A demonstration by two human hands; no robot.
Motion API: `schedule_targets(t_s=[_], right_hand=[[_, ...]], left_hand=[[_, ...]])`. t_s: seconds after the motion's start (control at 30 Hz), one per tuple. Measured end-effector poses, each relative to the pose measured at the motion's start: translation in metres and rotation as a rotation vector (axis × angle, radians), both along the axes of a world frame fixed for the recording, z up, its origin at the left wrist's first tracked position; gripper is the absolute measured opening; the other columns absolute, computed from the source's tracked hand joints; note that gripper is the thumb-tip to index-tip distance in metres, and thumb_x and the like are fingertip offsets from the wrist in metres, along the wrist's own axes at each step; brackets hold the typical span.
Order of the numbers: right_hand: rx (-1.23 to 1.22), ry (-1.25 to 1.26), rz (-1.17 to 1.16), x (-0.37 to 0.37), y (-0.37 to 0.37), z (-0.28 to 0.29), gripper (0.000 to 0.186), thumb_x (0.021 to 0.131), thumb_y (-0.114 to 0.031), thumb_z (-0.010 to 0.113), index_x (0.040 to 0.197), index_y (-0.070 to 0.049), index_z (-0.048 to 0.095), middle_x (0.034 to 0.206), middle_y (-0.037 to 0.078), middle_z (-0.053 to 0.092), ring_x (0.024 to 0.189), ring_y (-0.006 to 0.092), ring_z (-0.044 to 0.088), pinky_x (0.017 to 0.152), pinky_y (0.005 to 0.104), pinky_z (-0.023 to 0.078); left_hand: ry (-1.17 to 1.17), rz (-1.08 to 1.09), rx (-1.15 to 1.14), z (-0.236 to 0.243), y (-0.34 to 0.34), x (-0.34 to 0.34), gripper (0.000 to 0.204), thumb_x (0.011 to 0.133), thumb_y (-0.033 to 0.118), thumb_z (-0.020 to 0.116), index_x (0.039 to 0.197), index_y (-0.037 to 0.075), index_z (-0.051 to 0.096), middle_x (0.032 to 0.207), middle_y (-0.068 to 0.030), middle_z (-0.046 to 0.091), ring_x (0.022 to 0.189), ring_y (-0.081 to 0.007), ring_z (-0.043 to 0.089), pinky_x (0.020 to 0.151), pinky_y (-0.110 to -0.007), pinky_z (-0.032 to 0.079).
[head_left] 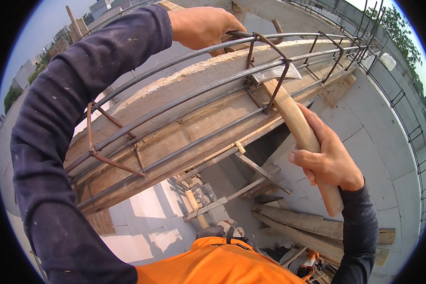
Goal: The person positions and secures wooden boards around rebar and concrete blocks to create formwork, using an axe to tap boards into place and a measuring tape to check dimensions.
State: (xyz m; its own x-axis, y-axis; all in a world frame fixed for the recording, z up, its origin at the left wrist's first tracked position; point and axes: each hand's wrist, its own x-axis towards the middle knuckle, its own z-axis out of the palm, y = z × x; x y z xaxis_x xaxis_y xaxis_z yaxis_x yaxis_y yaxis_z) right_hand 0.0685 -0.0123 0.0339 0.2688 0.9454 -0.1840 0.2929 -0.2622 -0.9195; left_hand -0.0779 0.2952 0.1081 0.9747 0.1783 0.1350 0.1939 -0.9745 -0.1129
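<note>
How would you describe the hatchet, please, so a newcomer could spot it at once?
Find the rebar cage running across the picture, then the right hand below it. That hand grips the hatchet, whose thick pale wooden handle and flared, shiny metal head set it apart from the cage's thin bars.

A long, stained board (199, 128) runs slantwise, bordered on its far side by a rough-edged pale wall (161, 90). Lengthwise along the board lies a steel cage (287, 61) with rusty stirrups (119, 164); whether its lowest bars touch the wood is unclear.
</note>
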Motion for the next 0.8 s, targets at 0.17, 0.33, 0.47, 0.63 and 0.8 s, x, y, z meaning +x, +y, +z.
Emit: schedule_targets(t_s=[0.17, 0.33, 0.47, 0.63, 0.8], right_hand=[[0.015, -0.026, 0.000, -0.002, 0.001, -0.006, 0.091, 0.079, -0.002, 0.069, 0.161, -0.011, 0.031, 0.090, 0.006, 0.059, 0.049, 0.0113, 0.056, 0.042, 0.0275, 0.048], [-0.041, -0.064, -0.013, -0.002, 0.001, -0.008, 0.089, 0.081, -0.004, 0.068, 0.162, -0.015, 0.032, 0.107, 0.011, 0.061, 0.056, 0.0130, 0.059, 0.049, 0.0300, 0.052], [0.099, -0.090, -0.013, -0.003, 0.001, -0.022, 0.090, 0.080, -0.001, 0.067, 0.162, -0.015, 0.032, 0.108, 0.010, 0.061, 0.060, 0.0127, 0.060, 0.049, 0.0290, 0.052], [0.175, -0.121, -0.030, -0.002, 0.005, -0.036, 0.092, 0.078, 0.001, 0.065, 0.163, -0.013, 0.031, 0.092, 0.005, 0.059, 0.052, 0.0101, 0.057, 0.043, 0.0261, 0.049], [0.205, -0.188, 0.009, 0.003, 0.004, -0.043, 0.090, 0.079, -0.004, 0.067, 0.162, -0.014, 0.032, 0.119, 0.012, 0.061, 0.074, 0.0155, 0.064, 0.061, 0.0298, 0.055]], left_hand=[[-0.010, -0.001, -0.016, 0.000, 0.003, -0.005, 0.061, 0.082, 0.000, 0.078, 0.140, 0.002, 0.060, 0.116, -0.0214, 0.073, 0.103, -0.0341, 0.072, 0.096, -0.043, 0.059], [0.163, 0.090, -0.270, 0.018, -0.006, 0.004, 0.057, 0.091, 0.033, 0.078, 0.142, 0.013, 0.063, 0.133, -0.0142, 0.070, 0.122, -0.0290, 0.065, 0.105, -0.043, 0.050], [0.184, 0.110, -0.321, 0.035, -0.035, -0.006, 0.060, 0.091, 0.031, 0.080, 0.144, 0.013, 0.060, 0.138, -0.0135, 0.068, 0.126, -0.0289, 0.063, 0.110, -0.044, 0.049], [0.168, 0.024, -0.364, 0.020, -0.008, 0.005, 0.057, 0.091, 0.028, 0.080, 0.141, 0.010, 0.062, 0.134, -0.0142, 0.070, 0.121, -0.0286, 0.066, 0.107, -0.041, 0.052], [0.174, 0.092, -0.262, 0.025, -0.018, 0.000, 0.052, 0.090, 0.026, 0.080, 0.138, 0.010, 0.065, 0.130, -0.0138, 0.072, 0.116, -0.0279, 0.068, 0.103, -0.041, 0.053]])
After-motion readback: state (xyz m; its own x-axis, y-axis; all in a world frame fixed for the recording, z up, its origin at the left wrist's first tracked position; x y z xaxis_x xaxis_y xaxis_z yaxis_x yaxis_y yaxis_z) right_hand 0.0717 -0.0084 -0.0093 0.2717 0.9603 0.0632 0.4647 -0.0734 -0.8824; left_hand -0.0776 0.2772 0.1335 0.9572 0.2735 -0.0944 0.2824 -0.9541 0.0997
